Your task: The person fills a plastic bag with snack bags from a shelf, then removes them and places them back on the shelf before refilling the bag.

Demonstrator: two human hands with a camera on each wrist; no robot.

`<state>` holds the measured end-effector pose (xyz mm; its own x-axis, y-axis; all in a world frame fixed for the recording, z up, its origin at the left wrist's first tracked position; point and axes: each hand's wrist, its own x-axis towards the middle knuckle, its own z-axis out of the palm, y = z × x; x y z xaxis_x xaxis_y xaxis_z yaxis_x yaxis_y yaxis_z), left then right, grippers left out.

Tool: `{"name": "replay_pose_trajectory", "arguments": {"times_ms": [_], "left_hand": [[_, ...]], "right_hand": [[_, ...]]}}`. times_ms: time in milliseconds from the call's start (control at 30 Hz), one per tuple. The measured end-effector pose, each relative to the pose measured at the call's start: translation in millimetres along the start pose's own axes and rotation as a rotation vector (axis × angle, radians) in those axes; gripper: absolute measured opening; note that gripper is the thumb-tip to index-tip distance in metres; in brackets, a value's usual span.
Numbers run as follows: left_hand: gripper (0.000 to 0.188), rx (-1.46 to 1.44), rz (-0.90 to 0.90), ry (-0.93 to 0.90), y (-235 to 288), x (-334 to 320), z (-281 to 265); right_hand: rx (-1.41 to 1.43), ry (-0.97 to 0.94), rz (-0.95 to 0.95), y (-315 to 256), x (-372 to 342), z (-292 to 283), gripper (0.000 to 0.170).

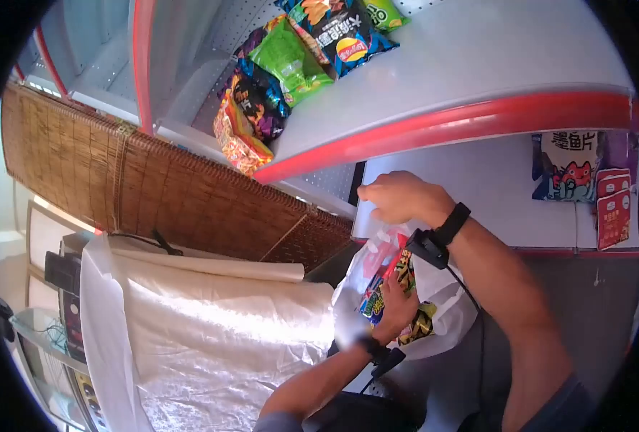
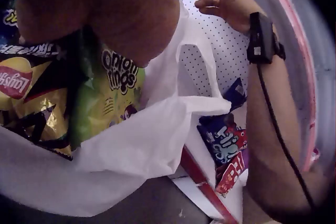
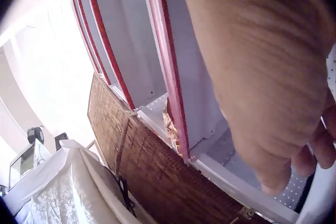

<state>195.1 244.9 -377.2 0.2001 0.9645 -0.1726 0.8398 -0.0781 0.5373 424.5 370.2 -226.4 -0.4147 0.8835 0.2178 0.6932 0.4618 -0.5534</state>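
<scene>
A white plastic bag (image 1: 452, 317) stands open low down, with several snack packs in it. My left hand (image 1: 399, 311) reaches into its mouth and lies on the packs, fingers pointing away from me. Under that hand in the left wrist view are a black-and-gold Lay's bag (image 2: 39, 113) and a green onion rings bag (image 2: 107, 95). My right hand (image 1: 406, 198) is raised over the lower shelf (image 1: 470, 187), beyond the plastic bag. Its fingers are loosely bent with nothing in them, as the left wrist view shows.
Chip bags (image 1: 291, 61) lie on the upper shelf, whose red front edge (image 1: 449, 133) juts above my right hand. A blue-and-white snack pack (image 1: 568, 169) and red packets (image 1: 614, 212) are on the lower shelf's right. At left stand a woven screen (image 1: 190, 194) and a cloth-covered table (image 1: 219, 324).
</scene>
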Motion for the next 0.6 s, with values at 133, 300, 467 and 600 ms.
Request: {"name": "replay_pose_trajectory", "arguments": {"times_ms": [133, 300, 467, 600], "left_hand": [[0.079, -0.153, -0.073, -0.023, 5, 0, -12], [0.076, -0.232, -0.063, -0.040, 15, 1, -35], [0.063, -0.638, 0.156, 0.090, 81, -17, -82], [0.053, -0.456, 0.447, 0.387, 106, 0, -135]], "right_hand": [[0.006, 0.111, -0.122, -14, 3, -11, 0.028], [0.070, 0.254, -0.205, -46, -3, -41, 0.028], [-0.004, 0.293, -0.337, -60, -12, -59, 0.028], [0.116, 0.456, -0.407, -83, -22, -83, 0.021]]}}
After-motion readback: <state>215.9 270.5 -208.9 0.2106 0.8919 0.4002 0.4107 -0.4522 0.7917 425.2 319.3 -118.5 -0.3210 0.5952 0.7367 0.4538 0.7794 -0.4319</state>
